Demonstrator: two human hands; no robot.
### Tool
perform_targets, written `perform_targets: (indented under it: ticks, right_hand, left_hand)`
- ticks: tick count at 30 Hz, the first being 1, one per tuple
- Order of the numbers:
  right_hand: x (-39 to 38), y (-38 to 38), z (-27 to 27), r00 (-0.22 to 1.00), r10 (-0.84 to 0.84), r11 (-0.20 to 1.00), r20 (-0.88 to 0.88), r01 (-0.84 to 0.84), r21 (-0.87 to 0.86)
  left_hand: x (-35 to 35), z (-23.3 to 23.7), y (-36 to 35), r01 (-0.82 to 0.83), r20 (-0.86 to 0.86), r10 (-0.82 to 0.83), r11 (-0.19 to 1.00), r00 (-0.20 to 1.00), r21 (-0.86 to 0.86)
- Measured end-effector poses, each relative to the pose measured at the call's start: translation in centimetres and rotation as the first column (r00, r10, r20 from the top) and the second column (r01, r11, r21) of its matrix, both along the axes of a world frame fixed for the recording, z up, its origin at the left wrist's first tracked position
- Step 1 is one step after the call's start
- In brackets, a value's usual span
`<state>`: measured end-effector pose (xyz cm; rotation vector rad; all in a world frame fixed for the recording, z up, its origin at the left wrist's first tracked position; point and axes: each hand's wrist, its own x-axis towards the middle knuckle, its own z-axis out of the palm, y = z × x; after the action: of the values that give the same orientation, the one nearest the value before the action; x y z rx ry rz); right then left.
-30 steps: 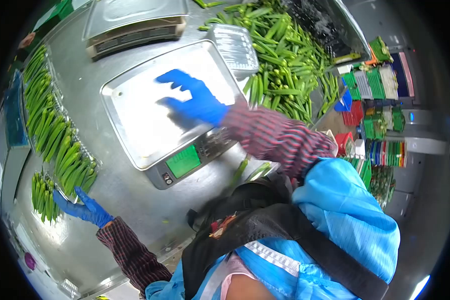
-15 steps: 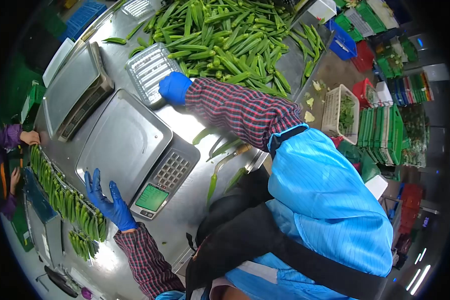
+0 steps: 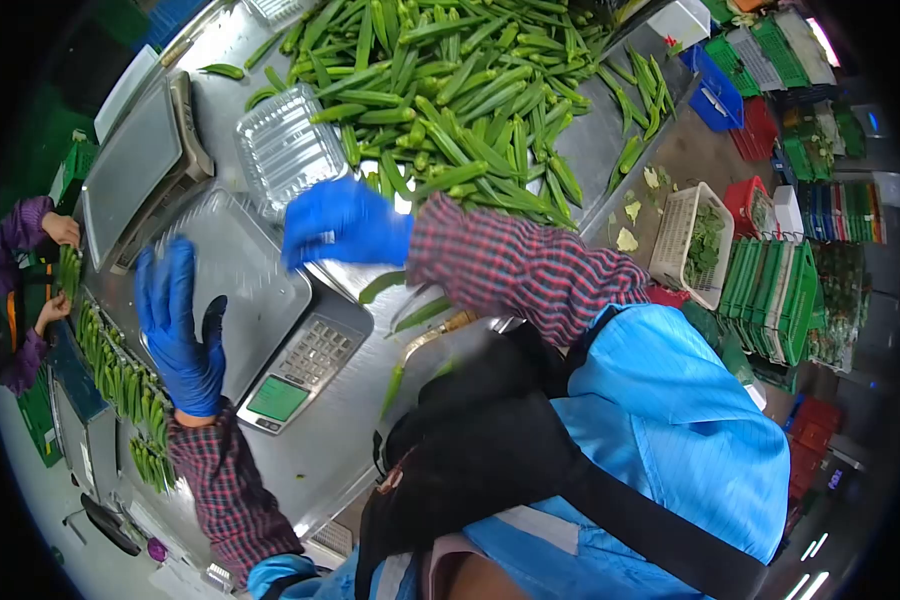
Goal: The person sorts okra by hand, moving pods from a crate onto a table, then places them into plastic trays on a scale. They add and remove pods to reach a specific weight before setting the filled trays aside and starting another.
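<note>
My left hand (image 3: pixel 182 335), in a blue glove, is held over the left side of a digital scale (image 3: pixel 240 300) with its fingers stretched and thumb apart. It holds nothing. My right hand (image 3: pixel 345 225), also blue-gloved, is smeared by motion above the scale's far right corner, near a clear plastic tray (image 3: pixel 288 150). Whether it holds anything I cannot tell. The tray sits just beyond the scale, against a large heap of okra (image 3: pixel 460 90). A curved knife with a wooden handle (image 3: pixel 455 322) lies near me beside a few loose okra pods.
A second scale (image 3: pixel 135 175) stands at the far left. Rows of okra (image 3: pixel 120 375) line the left edge, where another person's hand (image 3: pixel 62 230) holds some pods. On the floor to the right are a white basket (image 3: pixel 675 245) and green crates (image 3: pixel 770 290).
My right hand has left the clear tray and come back toward me and the scale. My left hand has moved farther over the scale. The other person now holds okra upright.
</note>
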<state>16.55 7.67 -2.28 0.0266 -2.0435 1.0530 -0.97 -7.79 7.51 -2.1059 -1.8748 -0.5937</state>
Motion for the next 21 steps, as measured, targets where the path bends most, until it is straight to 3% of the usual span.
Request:
perform_targets:
  ticks: [1, 3, 5, 6, 7, 8, 9, 11, 13, 14, 15, 17, 19, 21]
  right_hand:
    - [0.9, -1.5, 0.6, 0.995, 0.086, 0.994, 0.055, -0.09, 0.061]
    - [2.6, -3.6, 0.1, 0.985, 0.039, 0.995, 0.168, -0.053, 0.08]
    - [4.6, -3.2, -0.9, 0.994, -0.072, 0.995, 0.078, 0.077, -0.06]
    - [6.4, -2.2, -1.8, 0.974, -0.205, 0.978, 0.093, 0.208, -0.018]
    - [9.2, -1.4, -1.1, 0.895, -0.391, 0.913, 0.217, 0.407, -0.031]
    - [11.4, 0.4, -3.6, 0.886, -0.356, 0.836, 0.298, 0.445, -0.323]
    - [13.3, 2.3, -3.1, 0.728, -0.616, 0.764, 0.3, 0.646, 0.001]
    - [17.0, 5.3, -5.2, 0.504, -0.74, 0.602, 0.445, 0.792, 0.103]
    - [17.9, 7.7, -7.1, 0.394, -0.637, 0.576, 0.663, 0.814, 0.069]
    - [18.0, 9.8, -9.9, 0.456, -0.496, 0.643, 0.739, 0.765, -0.039]
    - [17.0, 10.0, -9.1, 0.39, -0.401, 0.669, 0.829, 0.743, -0.026]
    - [15.0, 10.1, -7.6, 0.244, -0.408, 0.687, 0.88, 0.717, 0.12]
    - [14.0, 10.7, -8.3, 0.234, -0.356, 0.661, 0.905, 0.747, 0.067]
    - [13.9, 11.0, -8.3, 0.219, -0.403, 0.678, 0.889, 0.723, 0.13]
  left_hand:
    - [-0.3, 0.3, -0.3, 0.0, 0.006, 0.0, 1.0, 1.0, -0.015]
    - [-1.5, 0.6, -1.0, 0.229, -0.033, -0.256, 0.911, 0.966, -0.344]
    - [-1.4, 0.1, -2.2, 0.223, -0.021, -0.239, 0.931, 0.971, -0.288]
    - [-2.2, -0.5, -3.4, 0.148, -0.083, -0.178, 0.949, 0.981, -0.278]
    - [-2.9, -1.1, -4.8, 0.07, -0.142, -0.111, 0.962, 0.984, -0.264]
    - [-3.8, -2.1, -6.0, 0.009, -0.161, -0.055, 0.962, 0.985, -0.274]
    - [-4.8, -3.7, -7.3, 0.0, -0.155, -0.046, 0.96, 0.987, -0.282]
    - [-6.4, -6.4, -9.8, -0.18, -0.103, 0.149, 0.863, 0.983, -0.472]
    - [-3.6, -5.3, -9.4, -0.106, 0.076, 0.164, 0.864, 0.984, -0.493]
    - [-2.1, -4.9, -8.8, -0.047, 0.143, 0.123, 0.895, 0.982, -0.444]
    - [-0.6, -4.6, -8.2, 0.007, 0.208, 0.081, 0.92, 0.975, -0.391]
    - [2.3, -4.2, -6.9, 0.038, 0.346, 0.114, 0.914, 0.931, -0.403]
    - [4.3, -5.9, -5.1, 0.102, 0.48, 0.085, 0.932, 0.873, -0.349]
    - [6.4, -8.8, -2.7, 0.137, 0.62, 0.063, 0.953, 0.782, -0.269]
